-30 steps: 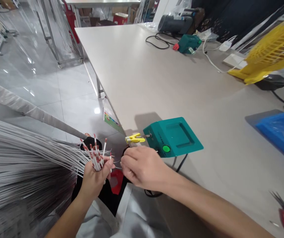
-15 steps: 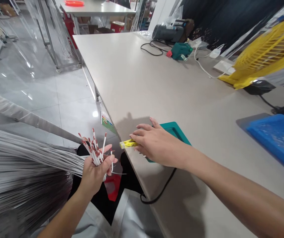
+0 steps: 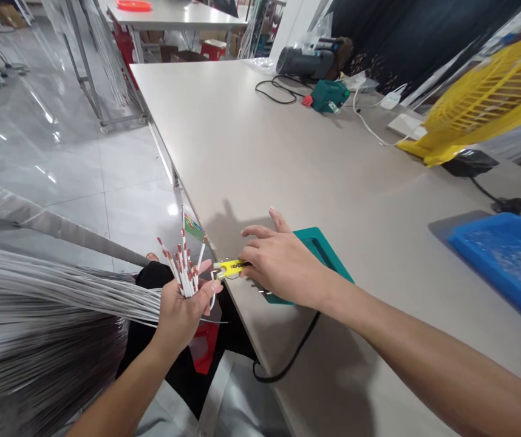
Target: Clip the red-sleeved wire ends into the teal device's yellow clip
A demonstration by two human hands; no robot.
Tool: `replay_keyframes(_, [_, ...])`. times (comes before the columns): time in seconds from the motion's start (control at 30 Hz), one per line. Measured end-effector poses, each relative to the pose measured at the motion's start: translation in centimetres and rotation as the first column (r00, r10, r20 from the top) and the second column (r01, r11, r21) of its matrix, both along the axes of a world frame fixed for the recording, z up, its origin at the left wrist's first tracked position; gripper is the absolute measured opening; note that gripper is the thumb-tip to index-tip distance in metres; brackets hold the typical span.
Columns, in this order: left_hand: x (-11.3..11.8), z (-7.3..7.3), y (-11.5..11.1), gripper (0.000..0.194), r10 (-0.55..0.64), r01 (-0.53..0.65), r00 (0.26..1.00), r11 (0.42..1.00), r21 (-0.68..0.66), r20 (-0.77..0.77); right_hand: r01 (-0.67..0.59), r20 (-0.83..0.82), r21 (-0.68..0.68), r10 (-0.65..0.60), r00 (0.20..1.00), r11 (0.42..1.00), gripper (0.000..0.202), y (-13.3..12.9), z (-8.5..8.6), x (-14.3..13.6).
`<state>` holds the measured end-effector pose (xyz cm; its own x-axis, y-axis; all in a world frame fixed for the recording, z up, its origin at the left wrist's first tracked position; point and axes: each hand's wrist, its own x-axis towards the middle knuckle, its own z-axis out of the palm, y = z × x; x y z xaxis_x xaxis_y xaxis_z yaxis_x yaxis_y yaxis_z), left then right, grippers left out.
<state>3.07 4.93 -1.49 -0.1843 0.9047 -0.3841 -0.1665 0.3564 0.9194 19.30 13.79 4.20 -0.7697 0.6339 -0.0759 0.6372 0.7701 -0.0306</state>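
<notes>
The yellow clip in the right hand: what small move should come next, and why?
I'd probably line up the single white strand with the tip of the clip: the right hand pinches the clip close beside it, and the left hand holds that strand apart from the red-tipped bundle. Whether they touch is unclear.

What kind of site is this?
Probably a wiring or cable-assembly workshop. The left hand holds a bunch of white wires with red-marked ends, the right hand is at a yellow clip by a small green device, and long grey strands hang alongside the worktable.
</notes>
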Motion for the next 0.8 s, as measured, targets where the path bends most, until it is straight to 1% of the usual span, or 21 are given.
replay_keyframes(0.27, [0.5, 0.6, 0.7, 0.050, -0.033, 0.030, 0.998, 0.998, -0.046, -0.058, 0.007, 0.048, 0.007, -0.007, 0.999, 1.000, 0.012, -0.2, 0.4, -0.2])
replay_keyframes(0.33, [0.4, 0.6, 0.7, 0.048, -0.033, 0.031, 0.998, 0.999, -0.045, -0.056, 0.007, 0.061, 0.027, -0.009, 0.998, 1.000, 0.020, -0.5, 0.3, -0.3])
replay_keyframes(0.43, [0.4, 0.4, 0.6, 0.045, -0.020, 0.019, 0.998, 0.999, -0.031, -0.051, 0.003, 0.052, 0.082, -0.007, 0.999, 0.997, 0.040, -0.9, -0.1, -0.2])
replay_keyframes(0.5, [0.3, 0.3, 0.5, 0.043, -0.010, 0.009, 0.998, 1.000, -0.028, -0.055, 0.007, 0.039, 0.119, -0.012, 0.999, 0.993, 0.048, -1.1, -0.4, -0.1])
replay_keyframes(0.67, [0.1, 0.3, 0.2, 0.044, 0.006, -0.007, 0.999, 0.999, -0.035, -0.042, -0.014, 0.021, 0.176, 0.011, 1.000, 0.984, 0.048, -1.3, -0.8, 0.1])
replay_keyframes(0.8, [-0.4, 0.3, -0.5, 0.046, 0.012, -0.013, 1.000, 1.000, -0.020, -0.028, -0.022, -0.002, 0.216, 0.023, 1.000, 0.976, 0.050, -1.2, -0.6, 0.2])
